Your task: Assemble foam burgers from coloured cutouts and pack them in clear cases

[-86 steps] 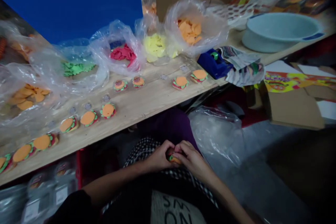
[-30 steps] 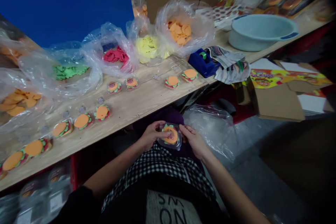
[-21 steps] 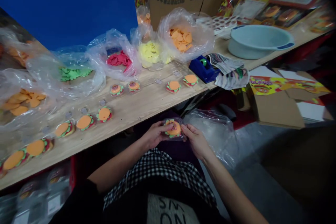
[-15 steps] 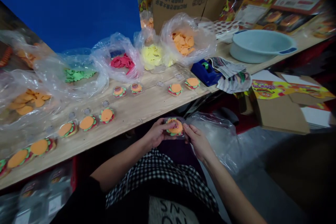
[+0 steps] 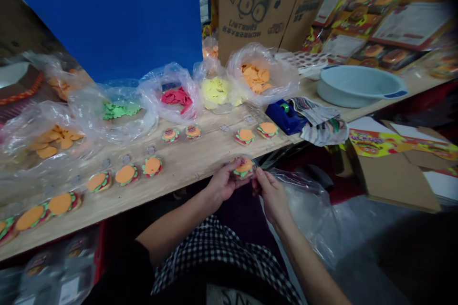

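The left hand and right hand grip pinches a foam burger in a clear plastic shell by its edges, just off the wooden surface.

The person wears a black top with a short sleeve that ends above the elbow, leaving the forearms and hands bare. A pale panel on the front of the top carries black lettering, cut off by the lower edge of the view. A black-and-white gingham cloth covers the lap, with dark purple fabric showing beyond it.
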Demonstrator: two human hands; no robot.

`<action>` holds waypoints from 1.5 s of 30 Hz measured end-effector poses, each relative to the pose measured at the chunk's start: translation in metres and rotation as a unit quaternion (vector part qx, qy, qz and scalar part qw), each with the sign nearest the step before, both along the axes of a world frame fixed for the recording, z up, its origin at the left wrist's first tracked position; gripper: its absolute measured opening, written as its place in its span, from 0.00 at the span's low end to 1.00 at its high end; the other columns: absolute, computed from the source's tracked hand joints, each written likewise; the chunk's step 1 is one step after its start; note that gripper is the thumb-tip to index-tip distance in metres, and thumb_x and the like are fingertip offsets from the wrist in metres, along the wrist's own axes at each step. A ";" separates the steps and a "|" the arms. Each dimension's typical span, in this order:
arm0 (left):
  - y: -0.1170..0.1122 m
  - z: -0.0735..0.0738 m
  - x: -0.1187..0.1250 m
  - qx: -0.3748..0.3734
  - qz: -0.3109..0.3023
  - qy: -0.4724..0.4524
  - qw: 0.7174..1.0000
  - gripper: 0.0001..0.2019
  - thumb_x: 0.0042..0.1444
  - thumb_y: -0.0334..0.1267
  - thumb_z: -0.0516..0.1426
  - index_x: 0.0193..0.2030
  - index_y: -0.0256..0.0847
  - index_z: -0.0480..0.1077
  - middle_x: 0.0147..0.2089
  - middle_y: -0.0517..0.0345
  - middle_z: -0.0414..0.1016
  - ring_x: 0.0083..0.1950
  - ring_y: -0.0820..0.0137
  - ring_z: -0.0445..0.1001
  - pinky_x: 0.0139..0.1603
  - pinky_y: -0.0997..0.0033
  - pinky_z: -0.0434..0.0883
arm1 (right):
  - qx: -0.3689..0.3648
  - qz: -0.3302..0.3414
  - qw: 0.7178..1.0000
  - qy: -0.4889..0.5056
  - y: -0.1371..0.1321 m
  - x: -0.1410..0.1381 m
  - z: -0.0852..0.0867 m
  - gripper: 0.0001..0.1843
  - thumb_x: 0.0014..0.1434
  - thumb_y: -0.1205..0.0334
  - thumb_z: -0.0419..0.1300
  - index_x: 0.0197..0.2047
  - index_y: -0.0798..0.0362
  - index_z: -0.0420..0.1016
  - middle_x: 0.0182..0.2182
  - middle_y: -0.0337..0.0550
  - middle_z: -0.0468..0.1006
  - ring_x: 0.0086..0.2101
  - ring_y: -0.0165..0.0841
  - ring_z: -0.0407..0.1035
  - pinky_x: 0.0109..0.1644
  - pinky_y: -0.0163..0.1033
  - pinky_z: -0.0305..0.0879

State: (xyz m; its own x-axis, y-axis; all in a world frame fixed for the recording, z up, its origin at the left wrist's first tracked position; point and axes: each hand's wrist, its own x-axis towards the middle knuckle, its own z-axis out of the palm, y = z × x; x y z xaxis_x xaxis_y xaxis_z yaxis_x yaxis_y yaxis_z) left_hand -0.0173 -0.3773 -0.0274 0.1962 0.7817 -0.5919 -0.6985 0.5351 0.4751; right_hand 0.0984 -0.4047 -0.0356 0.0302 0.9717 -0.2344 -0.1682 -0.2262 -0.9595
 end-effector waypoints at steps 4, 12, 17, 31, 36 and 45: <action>0.008 0.006 0.009 -0.004 0.123 -0.022 0.992 0.04 0.48 0.32 0.58 0.32 0.35 0.70 0.31 0.57 0.73 0.30 0.74 0.71 0.36 0.73 0.70 | 0.047 0.022 0.995 -0.081 0.000 -0.018 -0.005 0.17 0.50 0.47 0.55 0.25 0.53 0.66 0.21 0.36 0.64 0.23 0.27 0.56 0.26 0.32 0.54; 0.007 0.005 0.010 0.045 0.160 -0.045 0.985 0.07 0.43 0.31 0.61 0.32 0.35 0.71 0.33 0.57 0.74 0.33 0.74 0.71 0.37 0.76 0.68 | 0.099 0.006 0.990 -0.099 0.004 -0.033 -0.008 0.15 0.52 0.48 0.53 0.26 0.52 0.66 0.23 0.36 0.65 0.26 0.29 0.58 0.31 0.34 0.58; 0.010 0.005 -0.002 0.029 0.158 -0.049 0.986 0.07 0.43 0.30 0.60 0.33 0.35 0.70 0.30 0.59 0.73 0.28 0.77 0.71 0.30 0.80 0.68 | 0.112 0.045 0.989 -0.088 0.009 -0.039 -0.012 0.16 0.52 0.47 0.52 0.25 0.52 0.66 0.21 0.35 0.63 0.25 0.28 0.57 0.30 0.33 0.56; 0.025 0.006 -0.075 0.088 0.060 0.146 0.984 0.15 0.43 0.32 0.62 0.38 0.38 0.63 0.37 0.57 0.72 0.35 0.67 0.74 0.31 0.67 0.74 | 0.130 -0.175 0.896 -0.387 0.203 0.126 0.009 0.12 0.46 0.55 0.55 0.30 0.55 0.70 0.27 0.45 0.70 0.32 0.37 0.62 0.36 0.40 0.55; 0.025 0.002 -0.078 0.080 0.023 0.173 0.981 0.16 0.43 0.33 0.62 0.39 0.39 0.63 0.37 0.57 0.71 0.36 0.66 0.74 0.30 0.67 0.74 | 0.052 -0.133 0.920 -0.365 0.241 0.141 0.010 0.07 0.37 0.61 0.62 0.17 0.53 0.67 0.13 0.36 0.63 0.22 0.32 0.60 0.29 0.37 0.54; 0.027 -0.001 -0.079 0.062 0.008 0.171 0.983 0.18 0.42 0.33 0.63 0.41 0.39 0.63 0.39 0.55 0.70 0.37 0.64 0.74 0.30 0.67 0.74 | 0.029 -0.135 0.973 -0.184 0.243 0.141 -0.017 0.08 0.38 0.59 0.60 0.21 0.53 0.65 0.18 0.33 0.66 0.19 0.26 0.60 0.22 0.33 0.60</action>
